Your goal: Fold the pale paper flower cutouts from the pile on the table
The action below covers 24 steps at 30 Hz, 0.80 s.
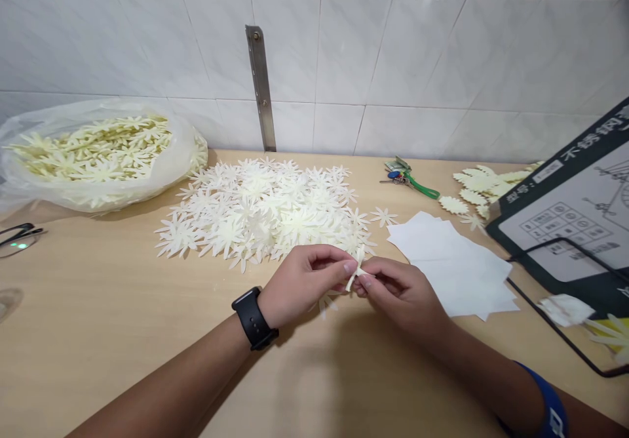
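Note:
My left hand point(314, 275) and my right hand point(400, 294) meet over the table, in front of a heap of cut petals. Between their fingertips is a small cream flower cutout point(354, 277) with narrow petals, pinched from both sides. The fingers hide part of it. Just below my left hand, another pale flower cutout point(327, 305) lies flat on the table. Behind the hands spreads a loose pile of white flower cutouts point(265, 212), each with several slim petals.
At the left a clear plastic bag point(181, 169) bulges with cream cutouts. Right of the pile are keys with a green strap point(425, 189), white paper sheets point(457, 264), and scalloped cutouts point(476, 181). A dark printed box point(540, 274) leans at far right; glasses point(19, 235) lie at left.

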Tool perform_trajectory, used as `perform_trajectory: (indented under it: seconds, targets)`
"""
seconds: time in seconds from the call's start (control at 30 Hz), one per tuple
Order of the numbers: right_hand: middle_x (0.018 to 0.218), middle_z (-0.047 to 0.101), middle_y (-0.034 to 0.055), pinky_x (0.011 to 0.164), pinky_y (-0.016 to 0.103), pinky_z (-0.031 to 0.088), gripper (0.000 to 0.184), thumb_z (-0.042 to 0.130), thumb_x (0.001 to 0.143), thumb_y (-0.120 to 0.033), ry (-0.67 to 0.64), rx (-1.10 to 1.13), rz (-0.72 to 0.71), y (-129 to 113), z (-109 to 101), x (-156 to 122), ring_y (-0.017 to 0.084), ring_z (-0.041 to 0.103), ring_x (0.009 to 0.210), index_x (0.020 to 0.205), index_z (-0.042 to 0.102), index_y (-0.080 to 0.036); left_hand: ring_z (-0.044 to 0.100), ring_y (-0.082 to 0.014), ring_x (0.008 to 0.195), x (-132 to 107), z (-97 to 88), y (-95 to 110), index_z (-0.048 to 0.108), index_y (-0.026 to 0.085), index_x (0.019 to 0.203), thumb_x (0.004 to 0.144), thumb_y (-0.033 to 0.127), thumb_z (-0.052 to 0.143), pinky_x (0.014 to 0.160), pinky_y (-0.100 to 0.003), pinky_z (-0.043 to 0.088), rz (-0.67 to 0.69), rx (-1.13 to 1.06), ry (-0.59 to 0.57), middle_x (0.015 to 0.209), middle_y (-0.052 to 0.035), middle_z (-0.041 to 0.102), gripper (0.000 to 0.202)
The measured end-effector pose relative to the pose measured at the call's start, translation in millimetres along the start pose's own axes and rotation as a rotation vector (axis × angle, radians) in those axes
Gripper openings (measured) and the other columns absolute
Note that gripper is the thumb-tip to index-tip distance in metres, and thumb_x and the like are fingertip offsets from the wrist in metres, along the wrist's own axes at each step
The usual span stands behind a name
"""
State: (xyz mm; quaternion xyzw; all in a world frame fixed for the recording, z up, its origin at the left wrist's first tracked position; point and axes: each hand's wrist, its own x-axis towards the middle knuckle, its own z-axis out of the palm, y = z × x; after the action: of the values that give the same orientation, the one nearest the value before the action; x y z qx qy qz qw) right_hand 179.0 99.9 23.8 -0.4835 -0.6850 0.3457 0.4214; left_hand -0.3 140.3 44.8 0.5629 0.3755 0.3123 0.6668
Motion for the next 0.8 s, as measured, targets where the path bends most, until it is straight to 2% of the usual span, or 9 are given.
perform_trajectory:
  seconds: [0.1,0.17,0.23,0.37,0.53,0.67,0.8]
  targets:
    - [0.068,0.064,0.0008,0.062,0.024,0.047,0.018,0.054,0.089,-0.023,0.025,-0.001,0.043,2.8,0.4,0.0,0.016,0.059,0.066,0.073,0.063,-0.019,0.065,-0.0179,0.085,-3.2,5.4,-0.7,0.073,0.016,0.088,0.071,0.034,0.076,0.074,-0.025,0.052,0.114,0.194,0.094,0.089,-0.0065,0.072,0.025]
    - [0.069,0.064,0.0012,0.062,0.025,0.047,0.019,0.054,0.090,-0.024,0.017,0.012,0.042,4.1,0.6,-0.5,0.016,0.059,0.067,0.074,0.063,-0.019,0.065,-0.0185,0.084,-4.4,7.4,0.7,0.074,0.015,0.083,0.075,0.033,0.071,0.074,-0.026,0.051,0.133,0.222,0.137,0.087,-0.0072,0.072,0.020]
    - [0.070,0.064,0.0018,0.063,0.025,0.047,0.020,0.054,0.090,-0.025,0.001,0.017,0.031,4.6,0.6,-1.1,0.016,0.059,0.067,0.074,0.063,-0.019,0.063,-0.0172,0.077,-3.9,7.1,2.6,0.073,0.013,0.077,0.079,0.032,0.066,0.072,-0.027,0.051,0.088,0.166,0.147,0.079,-0.0069,0.071,0.020]
    - [0.074,0.067,0.0035,0.066,0.026,0.049,0.020,0.054,0.091,-0.026,0.007,0.027,0.039,4.8,-0.1,-2.2,0.017,0.062,0.071,0.078,0.066,-0.019,0.060,-0.0130,0.070,1.8,-0.9,4.3,0.068,0.013,0.071,0.073,0.032,0.071,0.071,-0.026,0.050,-0.049,-0.103,0.200,0.072,-0.0029,0.065,0.019]
    - [0.071,0.066,0.0029,0.064,0.025,0.051,0.020,0.054,0.091,-0.026,0.041,0.072,0.070,5.7,-0.5,-2.2,0.016,0.062,0.068,0.077,0.066,-0.019,0.057,-0.0095,0.068,8.6,-16.4,6.5,0.057,0.014,0.064,0.072,0.030,0.070,0.068,-0.023,0.050,0.016,-0.262,0.401,0.073,-0.0009,0.060,0.022]
    - [0.071,0.065,0.0020,0.064,0.023,0.052,0.018,0.055,0.091,-0.026,0.044,0.099,0.081,6.2,0.7,-2.0,0.015,0.062,0.068,0.078,0.066,-0.019,0.061,-0.0114,0.070,9.3,-23.0,9.5,0.053,0.016,0.073,0.070,0.024,0.073,0.069,-0.024,0.049,0.056,-0.262,0.446,0.070,-0.0004,0.064,0.021]
    - [0.071,0.065,0.0016,0.063,0.022,0.052,0.017,0.056,0.090,-0.025,0.054,0.109,0.070,5.4,0.6,-2.8,0.015,0.061,0.067,0.077,0.066,-0.020,0.058,-0.0111,0.062,8.5,-30.3,12.0,0.058,0.018,0.094,0.072,0.030,0.074,0.066,-0.025,0.048,0.181,-0.036,0.504,0.060,0.0027,0.061,0.030]
